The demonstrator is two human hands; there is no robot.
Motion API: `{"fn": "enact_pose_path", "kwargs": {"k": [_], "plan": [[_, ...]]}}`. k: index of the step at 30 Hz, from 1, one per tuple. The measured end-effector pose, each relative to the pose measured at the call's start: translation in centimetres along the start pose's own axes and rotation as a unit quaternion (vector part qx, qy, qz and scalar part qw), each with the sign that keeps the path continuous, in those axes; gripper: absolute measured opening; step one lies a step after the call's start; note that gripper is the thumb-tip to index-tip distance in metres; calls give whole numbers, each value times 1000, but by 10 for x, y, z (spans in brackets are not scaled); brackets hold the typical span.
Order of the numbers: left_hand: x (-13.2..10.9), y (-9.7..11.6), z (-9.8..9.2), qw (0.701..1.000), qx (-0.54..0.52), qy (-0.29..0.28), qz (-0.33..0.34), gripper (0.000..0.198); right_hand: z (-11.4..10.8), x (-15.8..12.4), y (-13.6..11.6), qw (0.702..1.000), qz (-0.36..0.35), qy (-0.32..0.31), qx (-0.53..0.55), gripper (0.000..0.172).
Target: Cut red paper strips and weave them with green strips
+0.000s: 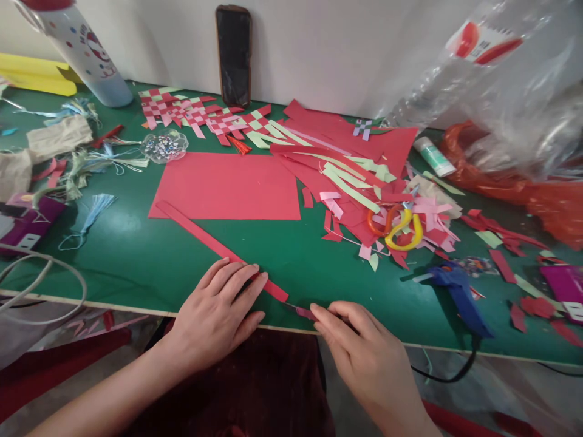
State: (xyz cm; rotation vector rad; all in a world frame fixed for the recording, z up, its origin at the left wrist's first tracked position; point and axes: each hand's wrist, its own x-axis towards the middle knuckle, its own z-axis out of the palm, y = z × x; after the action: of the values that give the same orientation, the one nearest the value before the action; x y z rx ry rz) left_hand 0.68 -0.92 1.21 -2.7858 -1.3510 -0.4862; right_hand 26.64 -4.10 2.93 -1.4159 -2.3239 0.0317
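Observation:
My left hand [218, 309] lies flat with fingers stretched out, pressing on a long red paper strip [200, 240] that runs diagonally across the green table [136, 255]. My right hand [359, 346] is closed in a pinch on a small pink-handled cutting tool [303, 312], its tip just short of the strip's near end. A red paper sheet [228, 185] lies flat behind the strip.
Orange-and-yellow scissors [398, 224] sit in a heap of red, pink and green paper scraps. A blue glue gun [455, 291] lies at right, a woven paper mat [200, 115] and a phone [233, 54] at the back, and a bottle [86, 54] at back left. A plastic bag [514, 85] fills the right.

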Motion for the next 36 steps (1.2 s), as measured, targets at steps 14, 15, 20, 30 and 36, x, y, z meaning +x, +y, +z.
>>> {"fn": "enact_pose_path", "kwargs": {"k": [14,15,20,30,36], "plan": [[1,0,0,1000,3,7,1,43,1,-2,1,1000,3,-3,-1,24],[0,0,0,1000,2,6,1,43,1,-2,1,1000,5,-3,-1,24],[0,0,1,1000,0,9,1,43,4,-1,2,1000,12,9,-8,23],[-1,-1,0,1000,-24,10,8,33,5,4,-4,998,23,10,-53,21],[0,-2,-2,999,-30,12,6,32,9,5,-8,998,28,11,-50,23]]}}
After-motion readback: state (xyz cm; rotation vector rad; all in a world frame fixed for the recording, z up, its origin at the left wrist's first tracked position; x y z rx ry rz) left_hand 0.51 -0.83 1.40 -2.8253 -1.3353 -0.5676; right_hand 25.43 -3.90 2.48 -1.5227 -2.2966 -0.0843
